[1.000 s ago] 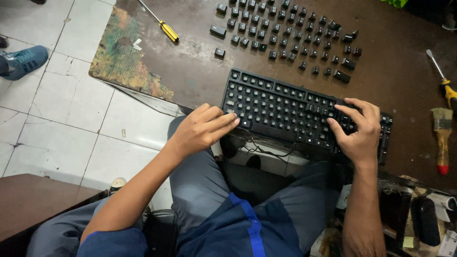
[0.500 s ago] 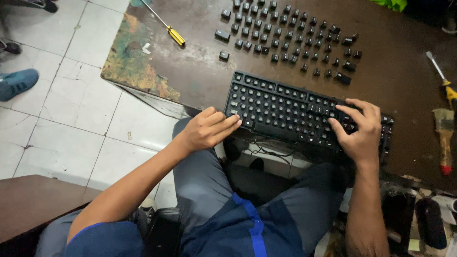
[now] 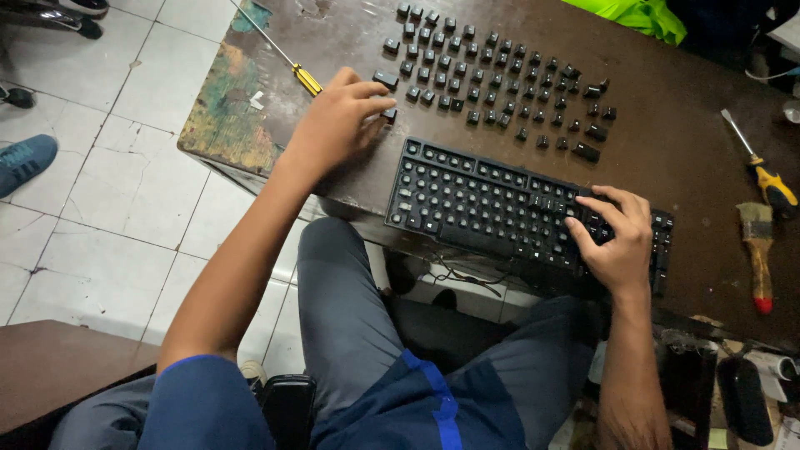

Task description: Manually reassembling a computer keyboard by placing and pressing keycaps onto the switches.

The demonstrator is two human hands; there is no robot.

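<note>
A black keyboard (image 3: 483,204) with its keycaps stripped off lies at the near edge of a worn brown table (image 3: 667,158). Beyond it, several loose black keycaps (image 3: 500,75) are laid out in rows. My left hand (image 3: 333,125) reaches up to the left end of those rows, and its fingertips close on a single keycap (image 3: 390,113). On the keyboard's right end my right hand (image 3: 617,242) lies with curled fingers over the switches, holding the board down.
A yellow-handled screwdriver (image 3: 292,67) lies just left of my left hand. Another screwdriver (image 3: 762,171) and a brush (image 3: 757,250) lie at the right. A green cloth (image 3: 642,15) is at the far edge. My legs are under the table; a blue shoe (image 3: 25,162) is on the tiled floor.
My left hand left the keyboard's left edge and moved up and forward to the loose keycaps. My right hand stayed on the keyboard's right end.
</note>
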